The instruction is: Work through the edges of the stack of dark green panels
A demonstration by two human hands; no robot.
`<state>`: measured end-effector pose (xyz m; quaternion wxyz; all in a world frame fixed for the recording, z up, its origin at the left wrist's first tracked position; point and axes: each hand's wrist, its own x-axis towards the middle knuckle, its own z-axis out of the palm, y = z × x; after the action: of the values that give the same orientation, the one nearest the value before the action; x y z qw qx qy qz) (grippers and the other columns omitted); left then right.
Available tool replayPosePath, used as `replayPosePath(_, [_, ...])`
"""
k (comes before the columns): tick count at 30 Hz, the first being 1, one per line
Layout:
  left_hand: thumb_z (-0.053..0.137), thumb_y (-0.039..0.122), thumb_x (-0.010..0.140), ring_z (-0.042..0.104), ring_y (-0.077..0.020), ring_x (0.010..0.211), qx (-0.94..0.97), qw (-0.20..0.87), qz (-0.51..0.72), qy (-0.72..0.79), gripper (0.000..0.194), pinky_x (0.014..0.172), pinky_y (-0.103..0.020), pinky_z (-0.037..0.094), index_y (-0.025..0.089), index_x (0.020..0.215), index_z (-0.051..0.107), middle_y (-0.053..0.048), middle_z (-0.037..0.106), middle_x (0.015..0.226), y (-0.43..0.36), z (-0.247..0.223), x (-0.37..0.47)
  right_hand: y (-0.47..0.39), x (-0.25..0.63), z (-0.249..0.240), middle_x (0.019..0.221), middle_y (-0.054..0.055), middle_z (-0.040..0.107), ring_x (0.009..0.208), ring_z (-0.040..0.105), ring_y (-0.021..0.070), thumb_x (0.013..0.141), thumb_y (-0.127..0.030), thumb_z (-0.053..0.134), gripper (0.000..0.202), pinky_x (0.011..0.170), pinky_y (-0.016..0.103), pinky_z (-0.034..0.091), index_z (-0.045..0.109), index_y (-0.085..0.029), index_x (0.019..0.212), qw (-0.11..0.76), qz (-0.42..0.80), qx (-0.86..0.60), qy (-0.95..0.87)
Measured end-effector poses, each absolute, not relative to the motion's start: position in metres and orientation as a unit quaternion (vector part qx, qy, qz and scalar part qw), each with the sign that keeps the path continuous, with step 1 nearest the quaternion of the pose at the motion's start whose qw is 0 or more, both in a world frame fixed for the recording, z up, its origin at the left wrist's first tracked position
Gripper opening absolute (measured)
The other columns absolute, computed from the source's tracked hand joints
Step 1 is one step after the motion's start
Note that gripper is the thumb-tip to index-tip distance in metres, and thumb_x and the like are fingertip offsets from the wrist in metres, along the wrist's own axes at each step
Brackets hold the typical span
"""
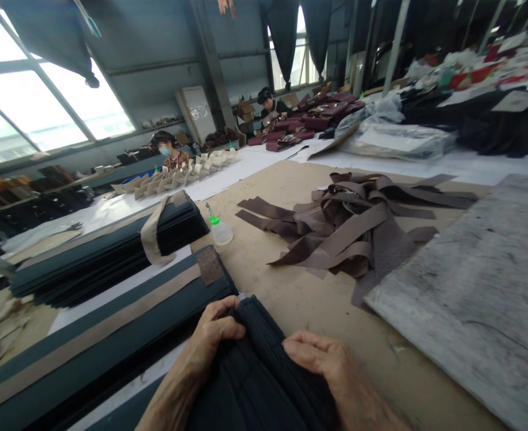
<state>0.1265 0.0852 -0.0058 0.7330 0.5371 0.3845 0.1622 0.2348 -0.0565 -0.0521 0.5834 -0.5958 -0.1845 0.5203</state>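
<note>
A stack of dark fabric pieces [264, 365] lies before me at the table's front. My left hand [219, 329] is closed on the stack's far left corner, thumb on top. On the stack's right side, my right hand [320, 359] presses the layered edges with its fingers together. To the left lies another dark stack [156, 323] with a brown strip [111, 329] along its top and a brown patch [209, 265] at its end. Behind it is a further dark stack [124, 257] with a loose beige strip [152, 233] draped over it.
A clear bottle with a green cap [220, 230] stands beyond the stacks. Brown strips [358, 227] lie heaped on the table, beside a grey board [479, 287]. Two people [176, 157] sit farther back, near beige pieces [178, 176] and maroon goods [309, 120].
</note>
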Motion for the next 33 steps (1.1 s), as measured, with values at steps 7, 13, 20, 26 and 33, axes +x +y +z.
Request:
replayPosePath(7, [0.057,0.014,0.044,0.051,-0.0157,0.049,0.533,0.735,0.171,0.382,0.019,0.047,-0.024,0.039,0.012,0.063,0.061,-0.002,0.058,0.053,0.0847,-0.0055,0.1269,-0.0577,0.2337,-0.0476,0.053,-0.003,0.036,0.047,0.029,0.0085,0.062,-0.050,0.061,0.037,0.044,0.021,0.019,0.057,-0.014,0.067,0.583,0.517,-0.601,-0.180])
replayPosePath(13, [0.058,0.015,0.044,0.050,-0.0148,0.049,0.537,0.733,0.163,0.385,0.020,0.047,-0.023,0.037,0.012,0.064,0.061,-0.001,0.057,0.054,0.0851,-0.0052,0.1268,-0.0552,0.2312,-0.0461,0.053,-0.003,0.040,0.048,0.032,0.0088,0.059,-0.048,0.059,0.035,0.045,0.020,0.022,0.056,-0.014,0.067,0.590,0.495,-0.611,-0.187])
replayPosePath(20, [0.057,0.015,0.044,0.049,-0.0133,0.046,0.544,0.734,0.172,0.368,0.018,0.045,-0.022,0.038,0.013,0.062,0.061,0.000,0.057,0.054,0.0836,-0.0049,0.1276,-0.0545,0.2313,-0.0462,0.075,0.001,0.057,0.058,0.044,0.0111,0.057,-0.036,0.058,0.040,0.051,0.020,0.031,0.060,-0.016,0.092,0.624,0.475,-0.585,-0.206])
replayPosePath(26, [0.057,0.014,0.043,0.052,-0.0154,0.047,0.540,0.729,0.178,0.381,0.020,0.046,-0.024,0.041,0.013,0.063,0.061,-0.002,0.060,0.055,0.0843,-0.0061,0.1276,-0.0553,0.2326,-0.0465,0.050,-0.004,0.039,0.047,0.030,0.0088,0.055,-0.038,0.054,0.029,0.045,0.020,0.020,0.060,-0.016,0.072,0.580,0.490,-0.620,-0.201])
replayPosePath(33, [0.058,0.014,0.044,0.053,-0.0163,0.049,0.541,0.733,0.153,0.384,0.020,0.048,-0.025,0.042,0.013,0.064,0.060,-0.002,0.062,0.057,0.0873,-0.0058,0.1263,-0.0578,0.2371,-0.0475,0.055,-0.002,0.039,0.051,0.032,0.0100,0.061,-0.047,0.056,0.035,0.047,0.021,0.021,0.061,-0.014,0.072,0.562,0.505,-0.620,-0.209])
